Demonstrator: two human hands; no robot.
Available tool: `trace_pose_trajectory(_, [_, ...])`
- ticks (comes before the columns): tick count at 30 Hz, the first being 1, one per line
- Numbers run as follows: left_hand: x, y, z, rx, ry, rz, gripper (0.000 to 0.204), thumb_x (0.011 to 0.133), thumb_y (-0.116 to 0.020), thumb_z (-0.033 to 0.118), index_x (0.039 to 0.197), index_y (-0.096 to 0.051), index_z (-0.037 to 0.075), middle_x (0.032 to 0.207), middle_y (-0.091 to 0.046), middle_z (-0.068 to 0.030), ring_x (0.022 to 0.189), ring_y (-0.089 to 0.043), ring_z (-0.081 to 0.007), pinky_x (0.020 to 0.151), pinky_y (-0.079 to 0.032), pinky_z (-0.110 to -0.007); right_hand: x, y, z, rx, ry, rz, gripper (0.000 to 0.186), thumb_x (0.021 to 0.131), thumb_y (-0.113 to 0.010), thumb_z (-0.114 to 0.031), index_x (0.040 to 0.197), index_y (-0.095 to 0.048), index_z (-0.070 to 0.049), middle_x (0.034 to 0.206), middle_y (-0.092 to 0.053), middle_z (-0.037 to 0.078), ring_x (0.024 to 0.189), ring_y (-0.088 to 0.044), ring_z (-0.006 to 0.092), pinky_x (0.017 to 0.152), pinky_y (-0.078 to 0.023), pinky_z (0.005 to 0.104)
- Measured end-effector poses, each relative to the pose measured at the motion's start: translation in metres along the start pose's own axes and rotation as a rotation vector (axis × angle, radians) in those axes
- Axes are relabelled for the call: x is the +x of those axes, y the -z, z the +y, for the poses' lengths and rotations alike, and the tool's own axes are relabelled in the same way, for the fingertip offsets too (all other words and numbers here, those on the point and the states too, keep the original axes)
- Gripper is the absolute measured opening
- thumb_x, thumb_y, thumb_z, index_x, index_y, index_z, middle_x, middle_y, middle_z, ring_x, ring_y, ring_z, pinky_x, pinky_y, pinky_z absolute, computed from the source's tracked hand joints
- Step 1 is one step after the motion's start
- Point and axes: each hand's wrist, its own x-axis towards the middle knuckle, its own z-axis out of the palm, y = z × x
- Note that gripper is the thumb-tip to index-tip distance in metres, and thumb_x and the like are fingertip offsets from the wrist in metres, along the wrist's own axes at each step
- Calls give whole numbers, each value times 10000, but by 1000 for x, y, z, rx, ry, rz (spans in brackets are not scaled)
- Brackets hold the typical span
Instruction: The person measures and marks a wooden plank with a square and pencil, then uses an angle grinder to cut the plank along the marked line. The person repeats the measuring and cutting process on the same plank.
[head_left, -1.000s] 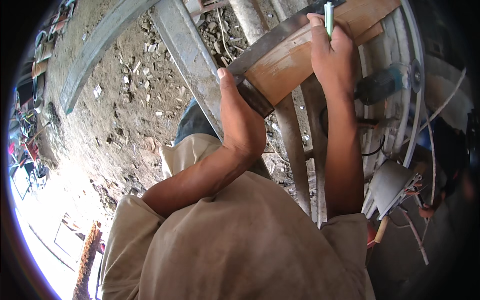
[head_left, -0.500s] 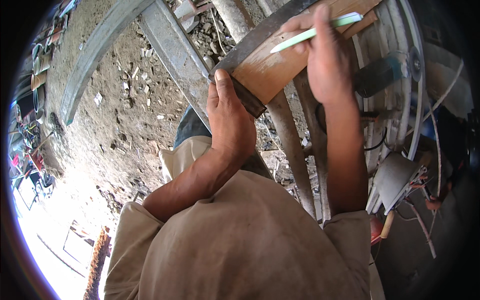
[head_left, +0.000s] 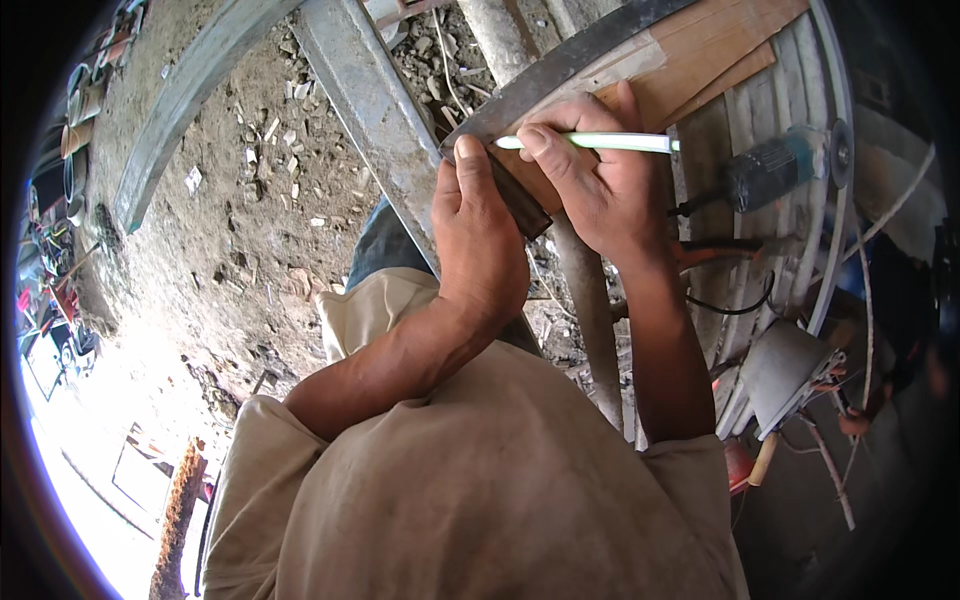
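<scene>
Right grip (head_left: 600, 190) with pencil (head_left: 590, 143) over rubble-strewn dirt ground (head_left: 230, 220)

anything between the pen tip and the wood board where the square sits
Nothing visible. The right hand holds the pale pen with its tip at the square's dark blade on the wood board; the left hand presses the square beside it.

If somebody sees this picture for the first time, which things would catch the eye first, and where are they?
At top centre, the right hand holds a pale green pen with its tip on a wooden board. Beside it, the left hand presses a dark metal square against the board's edge. To the right lies an angle grinder, and rubble-strewn ground fills the left.
</scene>
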Motion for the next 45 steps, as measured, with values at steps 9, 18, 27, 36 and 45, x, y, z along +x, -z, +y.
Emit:
trace_pose_trajectory(9, [-1,-1,-1,9,-16,18,431,1127,-435,440,1203,-560,35,1014,-638,-44,860,-605,-111,741,-527,-288,1,-9,5,-60,101,66,172,970,-741,-242,944,-699,-77,855,-712,19,756,-673,219,999,-349,447])
trace_pose_trajectory(18, [-2,-3,0,133,-69,7,488,1131,-397,460,1257,-547,13,1058,-647,-75,900,-630,-136,769,-544,-300,7,9,18,53,-56,294,176,981,-721,-160,960,-695,14,799,-692,130,703,-658,230,655,-520,338])
trace_pose_trajectory(27, [-3,-7,4,143,-41,-21,509,1131,-387,469,1295,-535,11,1106,-645,-88,921,-644,-156,779,-555,-309,13,29,19,50,69,460,237,961,-698,-54,1194,-728,-26,1059,-762,145,974,-739,270,842,-580,366])
trace_pose_trajectory(36, [-11,6,18,448,-217,-133,453,962,-595,13,1371,-439,-106,1217,-611,-266,1110,-624,-406,951,-516,-462,0,20,42,-535,259,193,348,837,-797,-117,1179,-732,-99,1152,-736,112,1170,-655,328,953,-517,456])
trace_pose_trajectory(45, [-7,50,42,-45,158,-261,485,1131,-405,364,1437,-482,-5,1420,-595,-143,1287,-598,-279,1091,-473,-455,-34,-22,0,-520,67,212,535,803,-821,-154,1314,-659,-143,1258,-685,134,1184,-604,368,951,-505,477])
